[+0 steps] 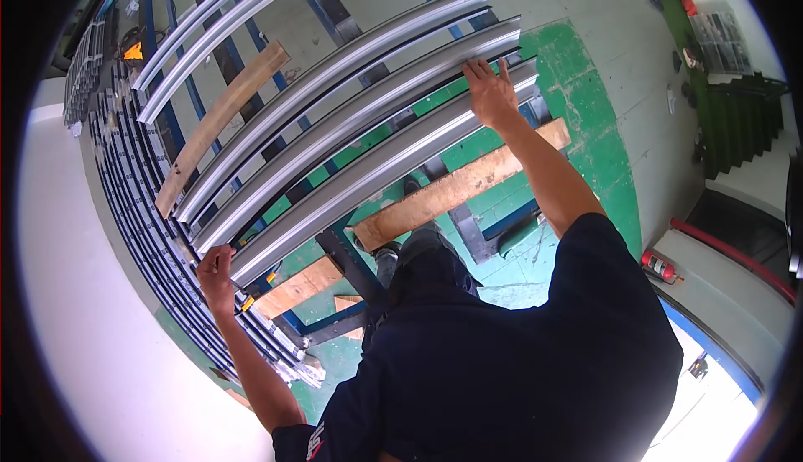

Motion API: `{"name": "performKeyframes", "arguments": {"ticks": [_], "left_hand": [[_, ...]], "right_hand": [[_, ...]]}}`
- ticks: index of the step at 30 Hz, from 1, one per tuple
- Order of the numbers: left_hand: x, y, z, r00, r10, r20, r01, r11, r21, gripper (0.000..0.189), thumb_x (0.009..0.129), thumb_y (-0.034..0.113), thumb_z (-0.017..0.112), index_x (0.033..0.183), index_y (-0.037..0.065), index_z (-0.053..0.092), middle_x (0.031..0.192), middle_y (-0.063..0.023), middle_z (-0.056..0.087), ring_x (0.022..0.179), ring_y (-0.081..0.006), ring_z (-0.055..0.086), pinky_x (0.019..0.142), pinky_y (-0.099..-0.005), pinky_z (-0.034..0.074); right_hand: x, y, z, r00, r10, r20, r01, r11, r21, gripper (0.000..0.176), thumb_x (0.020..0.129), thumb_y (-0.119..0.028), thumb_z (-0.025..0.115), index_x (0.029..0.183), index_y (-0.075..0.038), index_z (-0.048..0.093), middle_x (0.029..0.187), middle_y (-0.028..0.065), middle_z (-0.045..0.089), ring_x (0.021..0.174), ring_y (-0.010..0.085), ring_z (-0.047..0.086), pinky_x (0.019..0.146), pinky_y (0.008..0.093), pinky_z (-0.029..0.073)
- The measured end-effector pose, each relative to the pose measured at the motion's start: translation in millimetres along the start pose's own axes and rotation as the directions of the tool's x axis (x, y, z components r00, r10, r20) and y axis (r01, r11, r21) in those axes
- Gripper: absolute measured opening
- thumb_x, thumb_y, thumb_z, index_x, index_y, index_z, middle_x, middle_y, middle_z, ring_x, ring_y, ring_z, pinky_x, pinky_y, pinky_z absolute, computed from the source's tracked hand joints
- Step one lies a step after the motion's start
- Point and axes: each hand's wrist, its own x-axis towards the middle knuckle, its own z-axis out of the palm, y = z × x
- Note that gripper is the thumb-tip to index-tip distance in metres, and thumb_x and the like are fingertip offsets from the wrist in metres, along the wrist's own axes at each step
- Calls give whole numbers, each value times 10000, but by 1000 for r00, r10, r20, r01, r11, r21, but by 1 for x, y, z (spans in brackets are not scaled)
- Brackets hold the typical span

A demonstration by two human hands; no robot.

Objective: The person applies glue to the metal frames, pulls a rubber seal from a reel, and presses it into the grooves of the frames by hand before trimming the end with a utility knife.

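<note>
Three long silver-grey metal profiles lie side by side across the rack in the head view. My left hand is at the left end of the nearest profile, fingers curled and closed; whether they grip its end is hidden. At the right ends, my right hand reaches over the nearest profile. Its fingers are stretched and apart, with the tips by the near edge of the middle profile. The far profile lies beyond, touched by neither hand.
Wooden boards lie across the dark blue metal rack. A curved-looking wooden strip and more profiles are farther off. Several dark bars are stacked at left. A fire extinguisher stands at right.
</note>
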Motion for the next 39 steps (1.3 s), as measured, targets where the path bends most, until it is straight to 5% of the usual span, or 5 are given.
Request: {"name": "performKeyframes", "arguments": {"ticks": [7,16,21,31,39], "left_hand": [[-5,-10,0,998,62,-17,-62,998,6,294,1000,293,700,1000,3,753,845,-26,706,700,-48,485,652,-251,384],[-4,-4,8,999,-13,-32,11,999,-39,259,1010,224,680,1035,-25,747,924,-81,731,871,-125,644,809,-274,488],[-4,-10,7,997,64,-51,-63,998,15,208,1003,165,673,986,-33,735,857,-61,722,787,-85,599,744,-262,456],[-5,-12,18,996,60,-71,-62,998,-20,240,990,246,713,946,15,759,744,46,613,619,-23,322,564,-248,235],[-3,-16,21,991,71,-114,-70,997,17,318,995,297,698,933,-10,749,696,47,582,628,-32,360,563,-256,272]], "right_hand": [[20,-6,7,987,-146,-62,137,981,-138,186,871,-131,585,989,-67,715,1044,99,717,1078,275,686,1140,547,398],[31,-9,1,981,-178,72,186,973,-137,144,867,-168,589,892,-103,714,988,114,709,1038,272,695,985,504,500],[29,-6,18,914,-358,-189,348,934,-85,96,777,-153,624,807,-89,690,909,89,653,903,275,659,798,406,560],[30,-29,14,888,-455,-65,442,884,-149,76,761,-134,669,817,-89,694,947,73,666,962,259,658,721,367,595],[30,-50,12,878,-461,-130,445,886,-131,59,757,-114,662,800,-94,697,915,81,660,925,257,659,683,385,599]]}}
